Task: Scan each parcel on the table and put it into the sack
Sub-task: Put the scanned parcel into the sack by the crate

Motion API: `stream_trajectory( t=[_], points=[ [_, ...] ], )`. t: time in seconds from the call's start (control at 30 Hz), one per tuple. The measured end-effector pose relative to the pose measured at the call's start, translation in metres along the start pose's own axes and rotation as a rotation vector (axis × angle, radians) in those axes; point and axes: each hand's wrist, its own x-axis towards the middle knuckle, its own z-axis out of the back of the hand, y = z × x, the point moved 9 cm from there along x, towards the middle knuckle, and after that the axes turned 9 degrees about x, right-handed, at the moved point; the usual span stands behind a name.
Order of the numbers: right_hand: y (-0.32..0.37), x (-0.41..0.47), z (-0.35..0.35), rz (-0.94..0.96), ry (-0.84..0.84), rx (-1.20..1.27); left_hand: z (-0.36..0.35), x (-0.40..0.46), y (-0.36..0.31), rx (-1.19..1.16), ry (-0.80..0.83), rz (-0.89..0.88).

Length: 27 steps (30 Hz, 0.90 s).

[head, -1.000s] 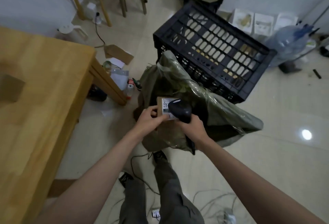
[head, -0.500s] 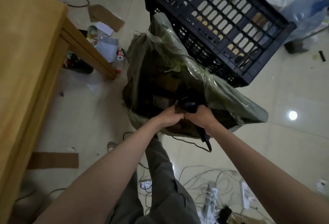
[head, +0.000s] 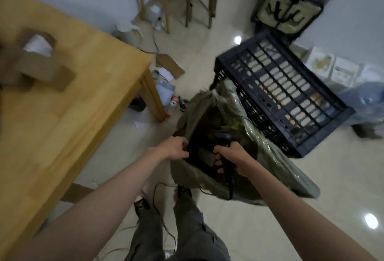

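Head view: left hand (head: 175,148) grips the near rim of the green sack (head: 245,136), apparently to hold its mouth open, right hand (head: 232,157) curls round the barcode scanner (head: 225,150) over it, while 2 blurred cardboard parcels (head: 31,67) wait on the bench (head: 83,98).

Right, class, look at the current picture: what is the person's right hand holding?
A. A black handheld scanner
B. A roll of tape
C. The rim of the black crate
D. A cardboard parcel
A: the right hand is curled round the handle of the black handheld scanner over the open mouth of the green sack, while the left hand is at the sack's edge.
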Motion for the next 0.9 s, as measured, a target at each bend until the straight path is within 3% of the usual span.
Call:
stream_trajectory(
  t=[0.2, 0.4, 0.6, 0.9],
  points=[
    [0.093, -0.034, -0.081, 0.161, 0.131, -0.119, 0.089, -0.101, 0.074, -0.023, -0.256, 0.135],
    [0.164, -0.091, -0.176, 0.305, 0.303, -0.216, 0.126, -0.193, 0.170, -0.187, -0.380, 0.262],
    [0.200, -0.134, -0.280, 0.383, 0.425, -0.389, 0.135, -0.271, 0.259, -0.304, -0.516, 0.375],
    [0.210, -0.200, -0.441, 0.454, 0.620, -0.478, 0.110, -0.364, 0.376, -0.425, -0.591, 0.500]
  ],
)
